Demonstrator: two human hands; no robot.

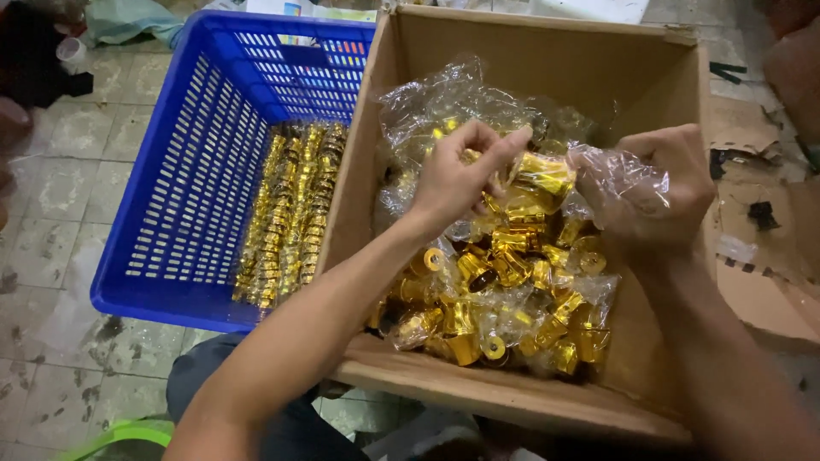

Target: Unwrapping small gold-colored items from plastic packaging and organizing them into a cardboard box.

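Both hands raised, fingers pinched

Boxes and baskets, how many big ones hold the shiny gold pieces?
2. The blue basket sits on the left with gold pieces in rows; the cardboard box sits right, under both hands. Others may be out of view.

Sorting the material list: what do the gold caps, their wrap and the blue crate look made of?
Gold caps: mirror-shiny gold finish, metal or metallised plastic, can't tell. Wrap: thin clear plastic film, crinkled, glossy. Blue crate: moulded plastic, slotted walls.
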